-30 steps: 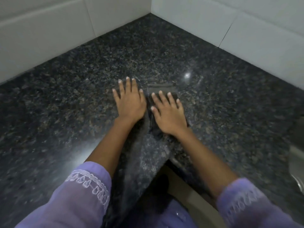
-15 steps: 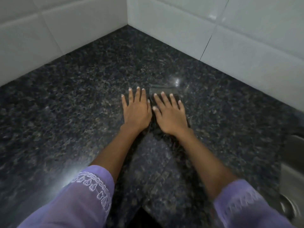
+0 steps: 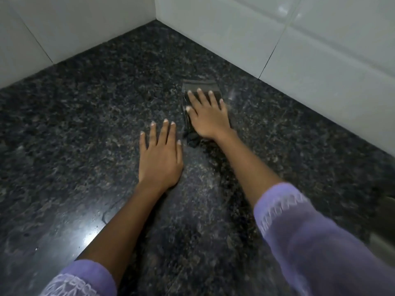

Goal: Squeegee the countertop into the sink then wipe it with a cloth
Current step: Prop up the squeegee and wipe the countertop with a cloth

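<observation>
A dark folded cloth (image 3: 201,87) lies flat on the speckled black granite countertop (image 3: 85,124), near the back corner. My right hand (image 3: 208,115) presses flat on top of it, fingers spread and pointing away from me, so most of the cloth is covered. My left hand (image 3: 160,157) rests palm down on the bare stone, nearer to me and to the left of the cloth, not touching it. Only a sliver of the steel sink (image 3: 384,240) shows at the right edge. No squeegee is visible.
White tiled walls (image 3: 310,50) meet in a corner behind the counter. The countertop's front edge runs diagonally at the lower left, with a bright glare spot (image 3: 88,238) beside my left forearm. Purple embroidered sleeves cover both upper forearms.
My right hand has pushed the cloth farther away toward the back wall. My left hand has come off the cloth and stayed behind on bare stone. The view has shifted toward the corner.
</observation>
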